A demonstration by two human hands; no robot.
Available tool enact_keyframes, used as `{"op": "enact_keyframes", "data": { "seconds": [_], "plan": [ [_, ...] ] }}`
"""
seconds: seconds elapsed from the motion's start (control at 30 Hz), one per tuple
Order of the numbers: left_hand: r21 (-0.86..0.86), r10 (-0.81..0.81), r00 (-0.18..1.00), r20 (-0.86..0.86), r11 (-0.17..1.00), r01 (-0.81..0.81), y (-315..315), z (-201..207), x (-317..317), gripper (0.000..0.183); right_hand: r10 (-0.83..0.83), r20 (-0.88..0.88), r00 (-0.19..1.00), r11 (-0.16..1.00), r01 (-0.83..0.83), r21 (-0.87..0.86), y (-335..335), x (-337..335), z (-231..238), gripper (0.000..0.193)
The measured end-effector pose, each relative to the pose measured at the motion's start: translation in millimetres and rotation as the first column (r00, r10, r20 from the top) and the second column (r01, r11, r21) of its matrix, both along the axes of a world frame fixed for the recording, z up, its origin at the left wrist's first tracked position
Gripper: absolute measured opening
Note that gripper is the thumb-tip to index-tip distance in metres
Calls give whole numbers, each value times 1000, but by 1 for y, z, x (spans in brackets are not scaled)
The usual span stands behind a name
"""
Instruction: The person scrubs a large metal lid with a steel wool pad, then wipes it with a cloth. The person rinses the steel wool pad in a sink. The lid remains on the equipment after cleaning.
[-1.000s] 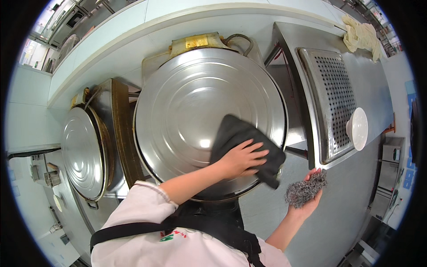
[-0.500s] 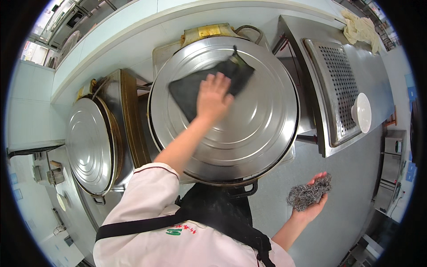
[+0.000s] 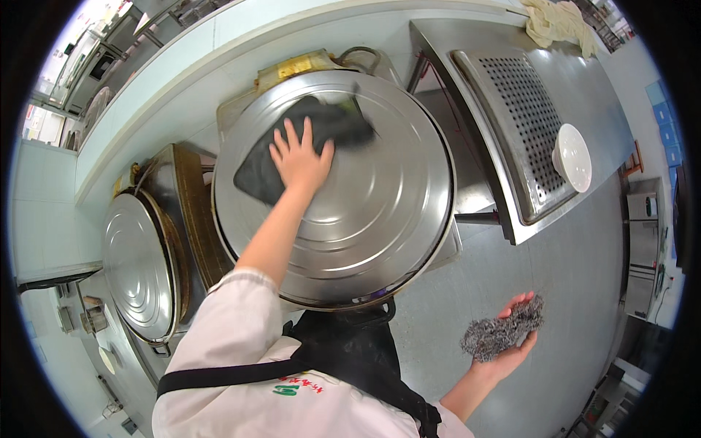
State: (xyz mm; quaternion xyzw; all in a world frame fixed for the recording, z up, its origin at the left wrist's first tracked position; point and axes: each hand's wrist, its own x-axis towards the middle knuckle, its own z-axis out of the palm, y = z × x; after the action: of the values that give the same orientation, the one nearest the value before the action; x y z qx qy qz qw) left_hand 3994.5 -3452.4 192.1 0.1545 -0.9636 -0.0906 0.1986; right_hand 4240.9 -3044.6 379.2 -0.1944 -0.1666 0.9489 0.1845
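My left hand (image 3: 303, 160) lies with fingers spread on a dark grey-green cloth (image 3: 261, 164). Beneath the cloth is a large round steel lid (image 3: 380, 212) with raised rings, covering a wide pan in front of me. The cloth rests on the far left part of this lid, and its right end is blurred. Off to the right, over the floor, my right hand (image 3: 511, 358) is turned palm up. Its fingers curl round a clump of steel wool (image 3: 500, 332).
On the left stands another lidded round pan (image 3: 139, 259). A steel counter (image 3: 584, 95) at the right bears a perforated tray (image 3: 522, 109), a white bowl (image 3: 575, 158) and a cream cloth (image 3: 558, 28). Behind the pans runs a white tiled ledge (image 3: 241, 33).
My left hand and the cloth have slid a little left across the lid. My right hand still holds the steel wool. The whole view has shifted and tilted somewhat.
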Motion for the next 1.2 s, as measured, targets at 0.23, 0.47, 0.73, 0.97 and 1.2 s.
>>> {"op": "enact_keyframes", "data": {
  "seconds": [0.23, 0.47, 0.73, 0.97, 1.2],
  "plan": [
    [-8, -498, 866, 49, 867, 499, 173, 11, 12, 56, -216, 185, 959, 961, 242, -132, 44, 28, 21, 69],
    [290, -830, 530, 172, 557, 778, 97, 45, 221, 68, 133, -63, 989, 973, -142, -181, 89, -8, -12, 65],
    [47, 39, 987, 154, 998, -46, -30, 4, 233, 73, 269, 65, 961, 941, -247, -229, 49, -32, 1, 63],
    [-44, 271, 955, 123, 962, -268, -107, -7, 89, 65, 211, 203, 956, 974, -223, 43, 96, 30, -25, 57],
    [-104, -176, 984, -17, 979, 173, -14, 10, 295, 56, 333, 243, 911, 916, -373, 145, 6, 76, -3, 62]
  ]
}}
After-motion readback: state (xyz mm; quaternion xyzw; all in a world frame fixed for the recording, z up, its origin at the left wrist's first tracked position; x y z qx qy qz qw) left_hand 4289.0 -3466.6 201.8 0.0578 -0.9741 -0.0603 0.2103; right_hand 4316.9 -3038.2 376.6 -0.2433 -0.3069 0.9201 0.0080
